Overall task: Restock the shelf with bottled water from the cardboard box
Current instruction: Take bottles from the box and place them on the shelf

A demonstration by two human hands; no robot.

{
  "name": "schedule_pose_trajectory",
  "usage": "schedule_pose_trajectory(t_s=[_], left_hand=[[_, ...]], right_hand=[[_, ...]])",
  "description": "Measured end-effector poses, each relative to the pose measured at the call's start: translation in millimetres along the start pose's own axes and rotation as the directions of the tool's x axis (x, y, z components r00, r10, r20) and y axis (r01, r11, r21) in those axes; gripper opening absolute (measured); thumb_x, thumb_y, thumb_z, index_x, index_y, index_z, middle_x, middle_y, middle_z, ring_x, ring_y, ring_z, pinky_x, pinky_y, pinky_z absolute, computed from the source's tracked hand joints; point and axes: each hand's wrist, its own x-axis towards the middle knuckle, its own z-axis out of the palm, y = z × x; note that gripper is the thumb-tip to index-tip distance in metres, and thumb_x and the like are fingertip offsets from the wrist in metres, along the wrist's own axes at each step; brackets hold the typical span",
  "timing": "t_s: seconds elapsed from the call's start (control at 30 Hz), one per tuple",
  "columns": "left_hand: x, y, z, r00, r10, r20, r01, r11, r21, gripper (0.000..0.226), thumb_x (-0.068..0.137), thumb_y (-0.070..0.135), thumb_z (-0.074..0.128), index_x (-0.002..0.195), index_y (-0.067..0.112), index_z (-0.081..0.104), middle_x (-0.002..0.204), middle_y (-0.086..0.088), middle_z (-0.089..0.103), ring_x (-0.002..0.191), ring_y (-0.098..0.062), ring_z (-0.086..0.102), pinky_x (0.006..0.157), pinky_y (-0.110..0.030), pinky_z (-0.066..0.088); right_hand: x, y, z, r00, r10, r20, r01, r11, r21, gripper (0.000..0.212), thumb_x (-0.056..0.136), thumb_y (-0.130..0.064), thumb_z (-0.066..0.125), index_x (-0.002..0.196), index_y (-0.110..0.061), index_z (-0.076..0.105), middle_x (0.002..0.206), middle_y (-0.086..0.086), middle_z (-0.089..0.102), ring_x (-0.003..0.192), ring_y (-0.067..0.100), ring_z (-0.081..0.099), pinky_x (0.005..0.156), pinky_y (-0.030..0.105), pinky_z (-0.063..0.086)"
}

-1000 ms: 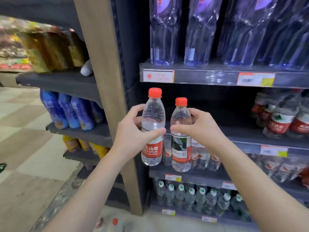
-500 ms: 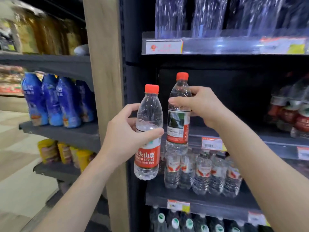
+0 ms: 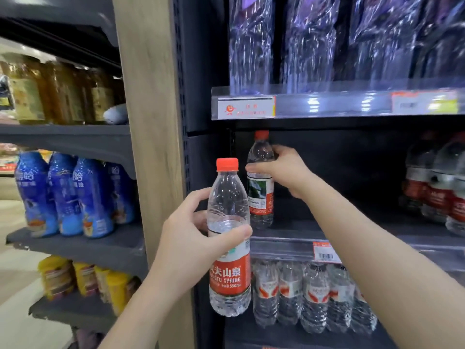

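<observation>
My left hand (image 3: 187, 238) grips a clear water bottle (image 3: 230, 270) with a red cap and red label, upright in front of the shelf post. My right hand (image 3: 284, 172) is closed around the upper body of a second red-capped water bottle (image 3: 260, 197), which stands upright at the far left of the dark middle shelf (image 3: 352, 222), its base on or just above the board. The cardboard box is out of view.
Red-labelled bottles (image 3: 437, 190) stand at the right end of the same shelf. Wrapped water packs (image 3: 314, 295) fill the shelf below, tall clear bottles (image 3: 251, 46) the one above. A wooden post (image 3: 151, 122) divides off left shelves with blue bottles (image 3: 65, 195).
My right hand has carried its bottle forward and up into the left end of the middle shelf. My left hand and its bottle stay in front. The view has tilted upward.
</observation>
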Motion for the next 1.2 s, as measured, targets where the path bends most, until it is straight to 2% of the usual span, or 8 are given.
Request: schedule_pose_trajectory(t_s=[0.2, 0.3, 0.37, 0.53, 0.63, 0.77, 0.93, 1.2], left_hand=[[-4, -6, 5, 1.000, 0.021, 0.005, -0.021, 1.000, 0.019, 0.064, 0.070, 0.036, 0.097, 0.117, 0.059, 0.060, 0.102, 0.020, 0.081, 0.092, -0.002, 0.078, 0.068, -0.010, 0.058], [-7, -7, 9, 1.000, 0.027, -0.012, -0.027, 1.000, 0.003, 0.065, 0.064, 0.048, 0.093, 0.119, 0.058, 0.060, 0.103, 0.018, 0.081, 0.093, -0.004, 0.078, 0.070, -0.011, 0.059], [-8, -6, 12, 0.999, 0.031, -0.013, -0.031, 1.000, 0.000, 0.065, 0.062, 0.051, 0.091, 0.118, 0.061, 0.059, 0.103, 0.018, 0.081, 0.093, -0.004, 0.078, 0.069, -0.011, 0.059], [-8, -7, 19, 0.998, 0.046, -0.033, -0.046, 0.999, 0.002, 0.066, 0.060, 0.051, 0.091, 0.116, 0.065, 0.058, 0.103, 0.022, 0.080, 0.094, 0.000, 0.077, 0.071, -0.010, 0.058], [-7, -10, 21, 0.998, 0.051, -0.043, -0.051, 0.999, 0.000, 0.068, 0.061, 0.052, 0.091, 0.119, 0.065, 0.057, 0.107, 0.024, 0.079, 0.097, 0.001, 0.076, 0.071, -0.009, 0.058], [-7, -14, 21, 0.997, 0.057, -0.047, -0.058, 0.998, -0.010, 0.068, 0.063, 0.048, 0.093, 0.118, 0.064, 0.058, 0.106, 0.023, 0.079, 0.096, 0.002, 0.076, 0.072, -0.006, 0.055], [2, -19, 21, 0.998, 0.054, -0.043, -0.055, 0.998, -0.016, 0.068, 0.062, 0.049, 0.093, 0.122, 0.060, 0.062, 0.113, 0.021, 0.078, 0.098, -0.004, 0.077, 0.074, -0.018, 0.063], [11, -26, 30, 0.998, 0.057, -0.003, -0.057, 0.998, -0.034, 0.068, 0.063, 0.043, 0.095, 0.122, 0.059, 0.065, 0.113, 0.023, 0.076, 0.095, -0.005, 0.078, 0.071, -0.015, 0.061]], right_hand=[[5, 20, -4, 0.998, 0.042, 0.045, -0.042, 0.999, 0.000, 0.041, 0.074, -0.032, 0.092, 0.102, -0.037, 0.064, 0.099, -0.016, 0.076, 0.081, -0.004, 0.074, 0.061, 0.010, 0.053], [3, 29, -5, 0.990, 0.073, 0.123, -0.065, 0.995, -0.072, 0.091, 0.070, -0.025, 0.095, 0.146, -0.033, 0.044, 0.119, -0.012, 0.069, 0.103, 0.003, 0.067, 0.075, 0.018, 0.051], [-1, 37, -4, 0.991, 0.083, 0.106, -0.072, 0.992, -0.107, 0.112, 0.067, -0.018, 0.096, 0.156, -0.028, 0.029, 0.118, -0.012, 0.066, 0.104, 0.003, 0.064, 0.074, 0.019, 0.049], [-2, 56, -4, 0.994, 0.103, -0.028, -0.107, 0.971, -0.213, 0.064, 0.064, -0.035, 0.097, 0.115, -0.022, 0.061, 0.103, -0.004, 0.073, 0.093, 0.012, 0.070, 0.066, 0.023, 0.051], [7, 64, -1, 0.996, 0.065, -0.056, -0.075, 0.979, -0.191, 0.049, 0.068, -0.031, 0.096, 0.105, -0.025, 0.064, 0.095, -0.007, 0.073, 0.087, 0.009, 0.071, 0.066, 0.021, 0.052], [23, 74, 1, 0.996, 0.067, -0.051, -0.075, 0.981, -0.178, 0.042, 0.077, -0.026, 0.091, 0.112, -0.029, 0.068, 0.090, -0.019, 0.069, 0.082, -0.001, 0.065, 0.071, 0.018, 0.049], [45, 82, 0, 0.997, 0.082, -0.006, -0.081, 0.977, -0.197, 0.048, 0.081, -0.022, 0.088, 0.124, -0.019, 0.069, 0.117, 0.000, 0.075, 0.109, 0.019, 0.070, 0.103, 0.039, 0.054], [54, 90, 0, 0.997, 0.075, 0.032, -0.067, 0.979, -0.192, 0.054, 0.085, -0.023, 0.084, 0.135, -0.016, 0.064, 0.131, 0.005, 0.071, 0.119, 0.021, 0.067, 0.109, 0.042, 0.050]])
